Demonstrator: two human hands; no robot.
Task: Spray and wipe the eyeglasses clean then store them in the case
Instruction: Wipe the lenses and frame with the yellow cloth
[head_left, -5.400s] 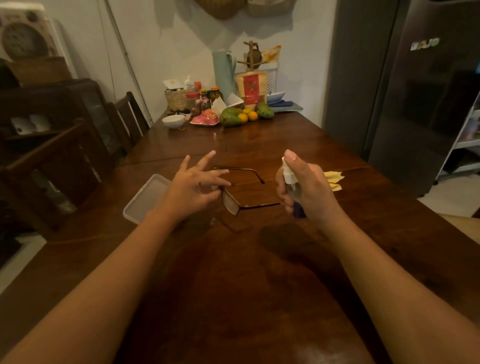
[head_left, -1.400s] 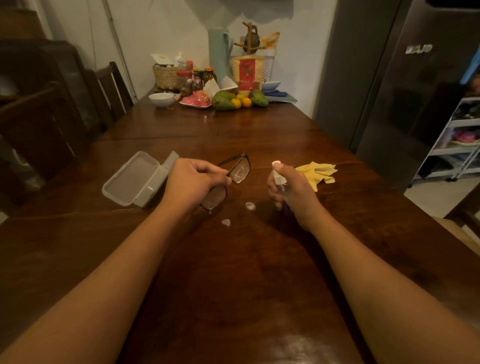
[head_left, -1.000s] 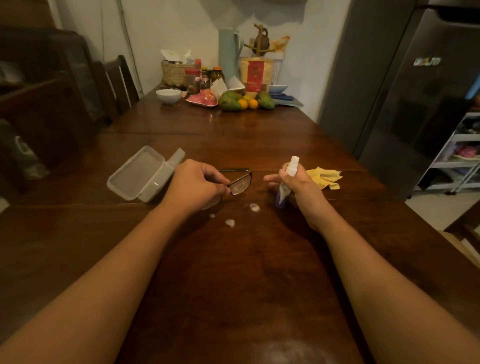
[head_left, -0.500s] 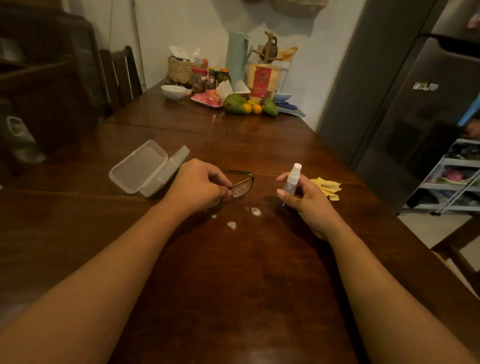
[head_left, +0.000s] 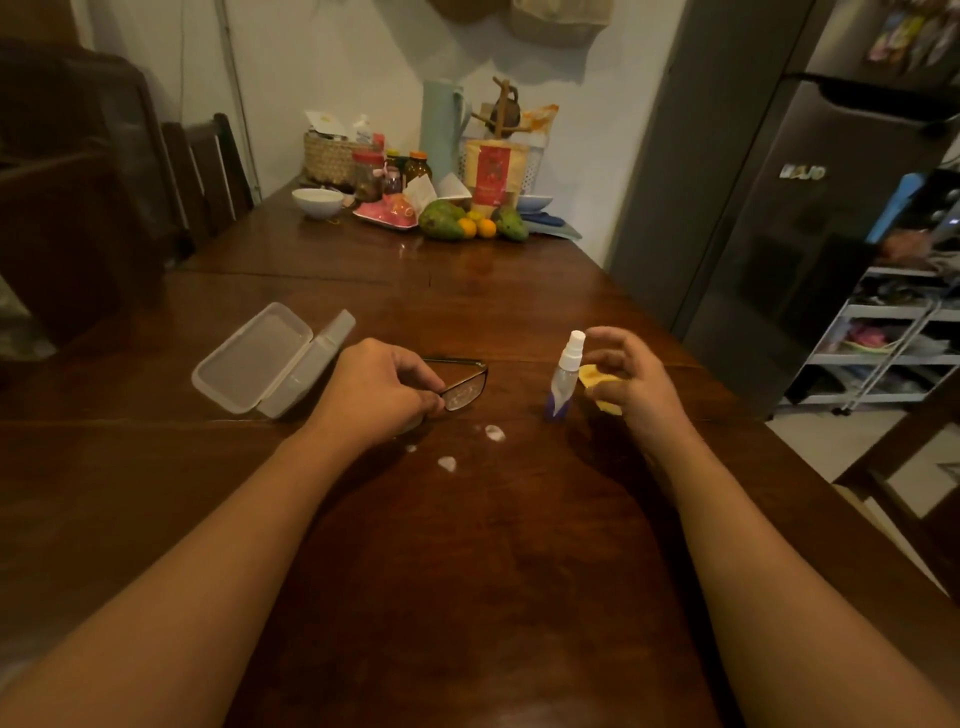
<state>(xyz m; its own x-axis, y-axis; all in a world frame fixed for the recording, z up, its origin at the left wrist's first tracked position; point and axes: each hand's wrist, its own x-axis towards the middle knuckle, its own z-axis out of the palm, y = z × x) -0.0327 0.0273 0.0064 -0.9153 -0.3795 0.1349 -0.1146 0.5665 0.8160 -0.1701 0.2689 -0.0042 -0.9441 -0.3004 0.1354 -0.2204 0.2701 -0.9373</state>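
My left hand (head_left: 382, 392) is shut on the dark-framed eyeglasses (head_left: 464, 387), holding them low over the wooden table (head_left: 467, 545); one lens shows past my fingers. The small spray bottle (head_left: 565, 373) with a white nozzle stands upright on the table, free of any hand. Just right of it my right hand (head_left: 631, 387) hovers with its fingers apart over the yellow cloth (head_left: 592, 375), which it partly hides. The clear plastic case (head_left: 270, 358) lies open to the left of my left hand.
A few white spray droplets (head_left: 493, 432) sit on the wood in front of the glasses. Fruit, jars, a bowl (head_left: 317, 201) and a basket crowd the far end. Chairs stand at left, a fridge (head_left: 779, 197) and a rack at right.
My right hand has set the spray bottle upright on the table and let go of it, shifting right over the yellow cloth. My left hand keeps the glasses.
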